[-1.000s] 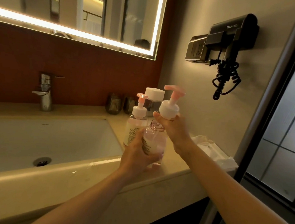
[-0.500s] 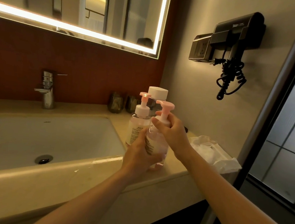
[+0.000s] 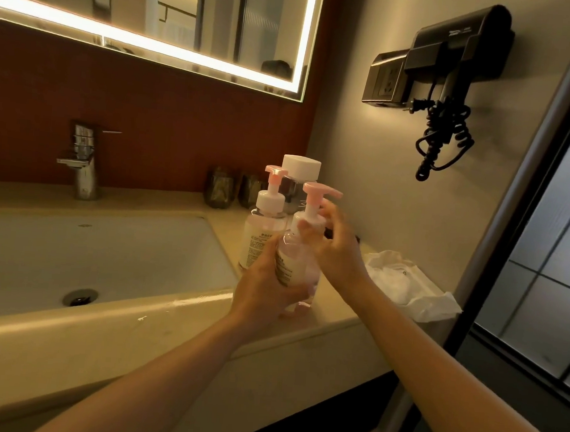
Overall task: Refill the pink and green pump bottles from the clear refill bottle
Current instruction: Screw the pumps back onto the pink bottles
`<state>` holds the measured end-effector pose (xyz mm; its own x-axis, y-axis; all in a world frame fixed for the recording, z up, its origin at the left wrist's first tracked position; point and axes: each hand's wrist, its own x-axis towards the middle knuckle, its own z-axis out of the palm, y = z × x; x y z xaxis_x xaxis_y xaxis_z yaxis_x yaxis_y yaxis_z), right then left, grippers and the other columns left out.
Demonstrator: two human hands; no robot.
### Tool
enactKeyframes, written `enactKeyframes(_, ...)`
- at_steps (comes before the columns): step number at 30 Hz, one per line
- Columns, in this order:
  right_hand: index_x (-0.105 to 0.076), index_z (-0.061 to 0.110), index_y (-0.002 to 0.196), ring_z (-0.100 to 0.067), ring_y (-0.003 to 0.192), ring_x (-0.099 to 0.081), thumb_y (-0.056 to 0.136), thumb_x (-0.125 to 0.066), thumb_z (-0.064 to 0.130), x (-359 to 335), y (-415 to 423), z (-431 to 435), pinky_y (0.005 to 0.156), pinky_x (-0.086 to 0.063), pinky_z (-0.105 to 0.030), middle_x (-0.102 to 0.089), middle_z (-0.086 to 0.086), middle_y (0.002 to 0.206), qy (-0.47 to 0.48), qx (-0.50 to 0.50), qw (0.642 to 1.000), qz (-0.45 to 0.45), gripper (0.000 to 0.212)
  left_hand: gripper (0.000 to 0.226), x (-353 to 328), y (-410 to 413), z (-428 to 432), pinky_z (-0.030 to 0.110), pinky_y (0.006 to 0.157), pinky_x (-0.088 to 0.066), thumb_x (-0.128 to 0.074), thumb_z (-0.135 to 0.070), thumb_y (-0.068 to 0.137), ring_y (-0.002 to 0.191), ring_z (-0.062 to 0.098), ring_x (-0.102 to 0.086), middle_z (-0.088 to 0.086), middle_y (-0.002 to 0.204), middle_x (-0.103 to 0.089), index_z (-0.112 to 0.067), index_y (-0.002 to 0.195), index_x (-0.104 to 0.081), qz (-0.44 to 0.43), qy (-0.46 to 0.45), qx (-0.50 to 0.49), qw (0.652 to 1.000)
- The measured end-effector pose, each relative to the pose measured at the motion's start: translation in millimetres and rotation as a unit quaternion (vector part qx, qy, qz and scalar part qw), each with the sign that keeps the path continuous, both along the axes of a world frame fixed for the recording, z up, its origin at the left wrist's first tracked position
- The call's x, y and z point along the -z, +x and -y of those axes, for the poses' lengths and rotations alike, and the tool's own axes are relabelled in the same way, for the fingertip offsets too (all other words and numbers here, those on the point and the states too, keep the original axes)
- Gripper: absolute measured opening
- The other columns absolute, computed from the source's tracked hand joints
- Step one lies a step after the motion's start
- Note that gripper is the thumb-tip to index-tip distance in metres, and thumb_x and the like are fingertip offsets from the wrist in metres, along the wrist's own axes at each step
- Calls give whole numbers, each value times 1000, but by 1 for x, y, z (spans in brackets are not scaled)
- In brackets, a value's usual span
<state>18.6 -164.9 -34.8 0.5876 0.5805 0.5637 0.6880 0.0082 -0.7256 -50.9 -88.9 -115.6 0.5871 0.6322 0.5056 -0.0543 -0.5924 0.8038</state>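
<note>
A pink pump bottle (image 3: 298, 268) stands on the counter (image 3: 330, 316) right of the basin. My left hand (image 3: 264, 287) grips its body from the left. My right hand (image 3: 334, 245) has its fingers round the white collar of the pink pump head (image 3: 316, 194), which sits on the bottle's neck. A second pump bottle (image 3: 258, 229) with a paler body stands just behind to the left. Behind both is the clear refill bottle (image 3: 298, 176) with a white cap, mostly hidden.
The basin (image 3: 102, 263) with its drain lies left, with the tap (image 3: 83, 166) at the back. Two dark cups (image 3: 234, 188) stand by the wall. Crumpled white tissue (image 3: 404, 283) lies on the counter's right end. A hair dryer (image 3: 456, 59) hangs on the wall.
My right hand brought the pump head down from above the open neck onto the pink bottle, and it has turned on the collar. My left hand kept holding the bottle.
</note>
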Motion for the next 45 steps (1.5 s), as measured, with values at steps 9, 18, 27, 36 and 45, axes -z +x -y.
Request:
enactKeyframes(9,-59,16,110,-10,91,-59,90,-52,34,8,1,7,82,-54,-25,-63,3,107,58,68,994,69,28,75,0,-1,0,34,90,-49,-81,-34,66,105,14,-50,-14,111,-50,-42,122,-31,11,-2,4,1000)
enactKeyframes(18,-37,20,135,-8,103,-51,98,-32,39,-3,3,-4,77,-47,-18,-51,6,116,-57,-83,993,-67,42,76,-2,-3,1,32,90,-47,-80,-31,67,108,13,-49,-17,109,-48,-45,121,-28,9,-17,22,1000)
enactKeyframes(27,-48,17,123,-11,103,-57,90,-49,43,5,11,3,80,-48,-19,-59,4,118,4,65,996,54,42,75,-5,-4,-1,21,81,-42,-81,-28,66,104,9,-48,-24,103,-48,-45,119,-30,2,-33,38,999)
enactKeyframes(36,-58,18,101,-8,82,-59,80,-47,57,16,0,3,68,-45,-12,-66,3,101,54,130,985,103,46,74,-5,-4,1,28,86,-48,-80,-28,68,107,11,-50,-19,109,-51,-44,121,-32,4,-39,37,999)
enactKeyframes(45,-43,19,131,-12,107,-56,88,-48,47,2,-1,-10,79,-44,-17,-55,6,122,-51,24,998,22,52,75,-7,-4,1,38,97,-46,-79,-29,68,111,13,-49,-17,113,-49,-44,121,-28,-7,-27,29,999)
